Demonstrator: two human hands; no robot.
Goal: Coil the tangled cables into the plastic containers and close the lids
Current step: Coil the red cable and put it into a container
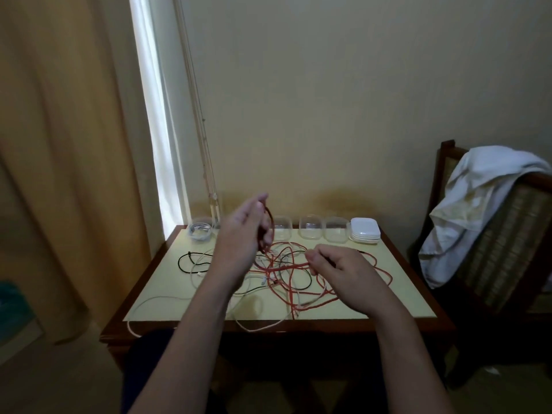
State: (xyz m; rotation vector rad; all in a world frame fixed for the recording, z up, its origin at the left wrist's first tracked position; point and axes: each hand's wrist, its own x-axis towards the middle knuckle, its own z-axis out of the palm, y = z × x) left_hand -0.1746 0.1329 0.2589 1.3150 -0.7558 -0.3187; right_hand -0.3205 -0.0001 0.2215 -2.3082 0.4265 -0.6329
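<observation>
Left hand (242,234) grips a loop of thin red cable (271,224), raised at 11 o'clock above cream-topped table (155,282). Right hand (343,273) pinches same cable at 3 o'clock. Clear plastic containers (310,231) line 12 o'clock edge.

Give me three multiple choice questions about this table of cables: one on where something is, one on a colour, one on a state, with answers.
1. Where on the table are the lids? A back right. B front left. C middle.
2. What colour is the cable the left hand holds? A white. B red. C black.
3. The leftmost container is: A empty. B holding a coiled cable. C on its side.
Answers: 1 A, stacked at the right end of the container row. 2 B, a red loop hangs from it. 3 B, a pale coil shows through its wall.
</observation>
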